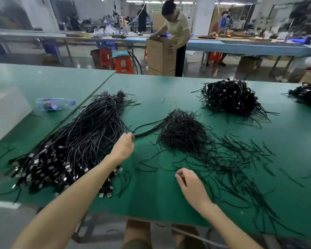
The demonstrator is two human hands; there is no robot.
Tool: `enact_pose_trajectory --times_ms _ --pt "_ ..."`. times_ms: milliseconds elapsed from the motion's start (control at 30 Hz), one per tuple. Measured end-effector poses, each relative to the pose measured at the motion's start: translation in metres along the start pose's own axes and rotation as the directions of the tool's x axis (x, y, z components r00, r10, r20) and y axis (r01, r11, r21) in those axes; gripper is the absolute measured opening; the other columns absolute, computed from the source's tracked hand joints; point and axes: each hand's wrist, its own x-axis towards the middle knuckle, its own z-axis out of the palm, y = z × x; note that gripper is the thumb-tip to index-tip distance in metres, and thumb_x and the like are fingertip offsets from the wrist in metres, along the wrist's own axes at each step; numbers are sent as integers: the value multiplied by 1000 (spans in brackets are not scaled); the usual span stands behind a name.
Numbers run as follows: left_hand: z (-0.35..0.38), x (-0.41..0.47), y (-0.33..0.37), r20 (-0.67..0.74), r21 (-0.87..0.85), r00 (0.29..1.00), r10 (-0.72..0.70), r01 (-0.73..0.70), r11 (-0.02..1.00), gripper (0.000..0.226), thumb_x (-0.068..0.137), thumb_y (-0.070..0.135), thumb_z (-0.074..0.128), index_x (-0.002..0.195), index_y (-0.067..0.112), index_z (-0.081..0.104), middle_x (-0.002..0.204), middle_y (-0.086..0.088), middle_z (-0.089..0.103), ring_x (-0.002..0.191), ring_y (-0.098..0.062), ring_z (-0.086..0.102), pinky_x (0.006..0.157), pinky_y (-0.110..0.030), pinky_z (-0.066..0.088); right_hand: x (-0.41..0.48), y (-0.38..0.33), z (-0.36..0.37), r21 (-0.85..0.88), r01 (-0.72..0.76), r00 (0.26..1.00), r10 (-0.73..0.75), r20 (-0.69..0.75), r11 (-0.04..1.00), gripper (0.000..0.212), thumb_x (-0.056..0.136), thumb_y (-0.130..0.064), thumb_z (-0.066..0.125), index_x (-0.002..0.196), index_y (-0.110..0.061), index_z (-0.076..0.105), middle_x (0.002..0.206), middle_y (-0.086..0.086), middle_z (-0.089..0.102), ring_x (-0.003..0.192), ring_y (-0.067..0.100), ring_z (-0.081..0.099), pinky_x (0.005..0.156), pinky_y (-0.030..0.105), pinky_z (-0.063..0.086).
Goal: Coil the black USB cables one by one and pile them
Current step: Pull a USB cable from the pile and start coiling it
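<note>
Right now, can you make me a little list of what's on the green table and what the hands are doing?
Left hand: pinches a black USB cable
Right hand: fingers curled above the table; cannot tell if it holds a tie
Loose cables: big heap, left
Twist ties: heap, middle
Coiled cables: pile, far right
Water bottle: lying down, far left
Table: green

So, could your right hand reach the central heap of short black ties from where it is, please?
Probably yes: the right hand is near the heap of short black ties, with only loose ties on the green table between.
</note>
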Motion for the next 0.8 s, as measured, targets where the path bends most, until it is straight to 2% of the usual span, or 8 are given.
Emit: enact_pose_trajectory --times_ms 100,233,333,500,600,667,733,800 --pt "6 24 -6 -33 192 999 -12 18 981 28 100 1 41 125 2 53 123 -14 51 112 -34 53 91 -49 50 0 2 9 -153 99 991 -111 -72 983 21 106 -35 48 112 -18 59 98 -12 56 91 3 52 75 16 45" --pt "15 44 -16 0 430 999 35 -32 902 20 97 -2 52 116 3 56 120 -14 54 113 -32 50 89 -41 50 2 1 9 -164 78 993 -91 -79 983 26 106 -39 46 117 -18 57 95 -15 50 85 -3 46 71 14 42" --pt "21 55 -20 -28 517 996 80 -54 854 23 94 5 66 114 9 56 114 -10 59 106 -29 58 87 -37 51 3 2 9 -193 77 994 -91 -64 978 27 106 -42 43 116 -20 56 93 -15 50 82 0 48 70 15 45" --pt "25 62 -17 10 612 991 132 -111 783 23 92 1 61 113 10 57 112 -9 61 103 -27 63 88 -36 49 3 2 8 -202 75 995 -85 -45 976 29 107 -43 39 117 -22 56 94 -16 48 84 -1 47 73 14 43" --pt "23 63 -11 100 547 982 162 -190 815 17 92 4 58 109 9 59 113 -9 61 109 -28 57 96 -38 44 3 1 9 -203 73 995 -85 -48 976 28 107 -42 40 117 -22 56 94 -17 48 83 1 47 72 14 43" --pt "20 57 -2 112 499 971 212 -240 833 15 92 5 56 106 10 57 110 -5 60 109 -27 54 99 -40 40 2 1 10 -211 81 995 -93 -48 974 27 107 -41 40 116 -22 56 93 -17 47 83 2 47 71 15 43" --pt "18 48 16 114 311 973 203 -229 923 12 92 1 49 100 11 52 104 -5 61 97 -27 58 87 -39 45 2 2 9 -216 80 994 -93 -52 973 27 107 -41 40 117 -22 56 92 -18 46 82 1 46 71 15 43" --pt "16 35 41 199 18 972 129 -135 991 6 99 7 46 97 12 49 97 -7 61 84 -25 61 72 -38 49 1 1 9 -199 72 994 -86 -65 977 26 106 -41 42 119 -22 54 89 -19 44 81 0 45 70 16 41"
